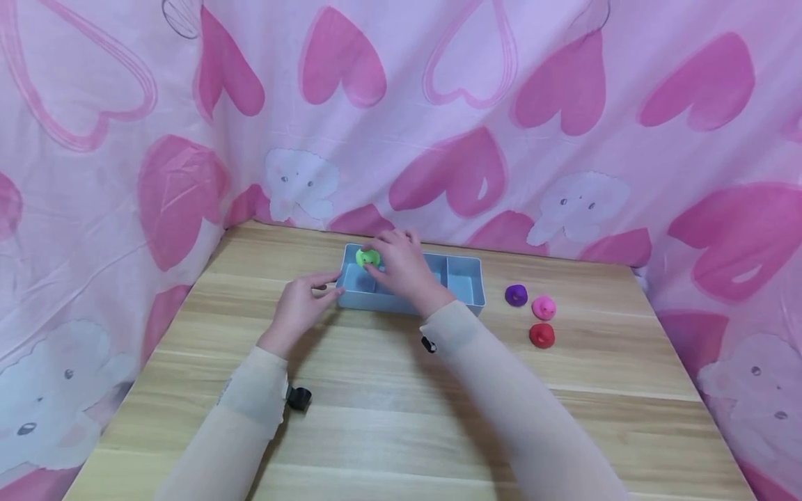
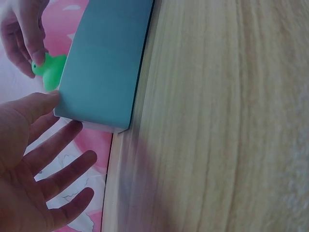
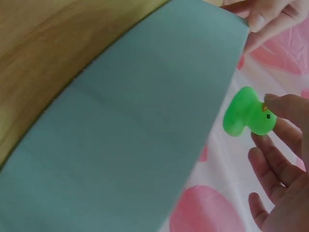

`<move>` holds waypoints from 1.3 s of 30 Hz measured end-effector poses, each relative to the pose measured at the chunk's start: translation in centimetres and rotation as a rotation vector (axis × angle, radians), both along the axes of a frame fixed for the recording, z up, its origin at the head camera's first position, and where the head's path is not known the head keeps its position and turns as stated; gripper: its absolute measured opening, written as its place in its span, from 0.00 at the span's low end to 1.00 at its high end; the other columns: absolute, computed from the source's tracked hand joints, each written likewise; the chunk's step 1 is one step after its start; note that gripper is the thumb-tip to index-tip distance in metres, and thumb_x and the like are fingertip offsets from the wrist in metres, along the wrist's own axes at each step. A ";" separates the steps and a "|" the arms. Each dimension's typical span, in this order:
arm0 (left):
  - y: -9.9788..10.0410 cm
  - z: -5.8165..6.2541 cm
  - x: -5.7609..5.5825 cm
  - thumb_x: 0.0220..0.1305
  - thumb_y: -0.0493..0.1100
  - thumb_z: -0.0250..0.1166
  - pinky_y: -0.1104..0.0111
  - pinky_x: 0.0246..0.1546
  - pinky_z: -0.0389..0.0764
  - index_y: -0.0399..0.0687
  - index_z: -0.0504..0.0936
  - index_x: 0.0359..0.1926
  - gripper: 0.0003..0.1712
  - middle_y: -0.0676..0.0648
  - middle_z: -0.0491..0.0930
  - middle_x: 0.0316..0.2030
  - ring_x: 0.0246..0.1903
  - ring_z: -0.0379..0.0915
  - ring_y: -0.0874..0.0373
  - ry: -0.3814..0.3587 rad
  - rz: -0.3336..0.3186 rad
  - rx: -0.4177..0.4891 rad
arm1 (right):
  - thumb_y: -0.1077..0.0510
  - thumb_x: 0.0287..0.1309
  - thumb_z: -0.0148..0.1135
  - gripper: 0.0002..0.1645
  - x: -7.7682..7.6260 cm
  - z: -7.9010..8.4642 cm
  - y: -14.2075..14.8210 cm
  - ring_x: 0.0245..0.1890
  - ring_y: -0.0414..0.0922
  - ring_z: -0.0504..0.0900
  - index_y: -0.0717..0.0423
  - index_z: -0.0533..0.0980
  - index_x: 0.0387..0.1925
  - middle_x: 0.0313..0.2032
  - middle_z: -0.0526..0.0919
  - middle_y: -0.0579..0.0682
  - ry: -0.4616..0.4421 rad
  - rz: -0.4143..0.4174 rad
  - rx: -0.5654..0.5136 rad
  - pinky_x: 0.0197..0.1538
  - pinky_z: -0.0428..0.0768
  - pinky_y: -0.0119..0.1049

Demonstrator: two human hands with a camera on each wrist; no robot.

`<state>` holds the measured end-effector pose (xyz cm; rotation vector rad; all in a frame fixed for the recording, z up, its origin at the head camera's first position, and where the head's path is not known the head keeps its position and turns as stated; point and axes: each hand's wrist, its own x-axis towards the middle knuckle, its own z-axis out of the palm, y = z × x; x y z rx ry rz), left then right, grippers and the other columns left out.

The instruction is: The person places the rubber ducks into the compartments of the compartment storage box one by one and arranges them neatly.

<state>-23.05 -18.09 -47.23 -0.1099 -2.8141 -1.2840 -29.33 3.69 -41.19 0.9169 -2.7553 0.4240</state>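
Observation:
A bright green toy duck (image 1: pixel 367 258) hangs over the left compartment of a grey-blue divided box (image 1: pixel 370 302). My right hand (image 1: pixel 404 263) pinches the duck by its head between thumb and fingertips; in the right wrist view the duck (image 3: pixel 244 113) shows above the box's rim. At the box's left front corner, my left hand (image 1: pixel 301 306) grips the edge with thumb and forefinger. Its other fingers spread out straight in the left wrist view, beside the box wall (image 2: pixel 104 63). My right hand and forearm hide the middle compartments.
Right of the box lie a purple toy (image 1: pixel 516 295), a pink toy duck (image 1: pixel 544 307) and a red toy (image 1: pixel 541 335) on the wooden table (image 1: pixel 376 431). A pink heart-patterned curtain (image 1: pixel 376 139) hangs behind the table and along its sides.

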 end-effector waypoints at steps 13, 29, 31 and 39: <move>0.0 0.2 0.0 0.71 0.51 0.68 0.50 0.56 0.86 0.57 0.80 0.67 0.26 0.43 0.78 0.68 0.61 0.80 0.41 -0.051 0.002 0.004 | 0.46 0.64 0.71 0.18 -0.8 -2.1 -1.1 0.64 0.46 0.74 0.41 0.84 0.54 0.58 0.84 0.43 -0.053 0.020 0.031 0.77 0.59 0.57; -0.1 0.3 0.0 0.71 0.52 0.68 0.48 0.54 0.87 0.53 0.81 0.67 0.26 0.42 0.79 0.67 0.62 0.79 0.40 -0.043 0.004 -0.022 | 0.46 0.64 0.71 0.17 -2.1 -4.1 -2.2 0.65 0.46 0.75 0.39 0.84 0.54 0.58 0.85 0.42 -0.137 0.019 0.109 0.75 0.59 0.59; -0.1 0.2 0.1 0.71 0.52 0.68 0.49 0.52 0.87 0.53 0.81 0.67 0.26 0.42 0.79 0.66 0.62 0.79 0.40 -0.034 0.003 -0.027 | 0.46 0.64 0.71 0.17 -2.2 -4.3 -2.4 0.64 0.46 0.75 0.39 0.84 0.54 0.58 0.84 0.42 -0.142 0.011 0.123 0.75 0.59 0.59; 0.1 0.3 -0.1 0.71 0.53 0.68 0.56 0.39 0.87 0.56 0.81 0.66 0.25 0.42 0.80 0.66 0.62 0.79 0.42 -0.027 0.016 -0.046 | 0.48 0.62 0.73 0.17 -2.5 -4.3 -2.7 0.61 0.46 0.76 0.40 0.85 0.52 0.55 0.86 0.41 -0.180 -0.018 0.147 0.77 0.54 0.63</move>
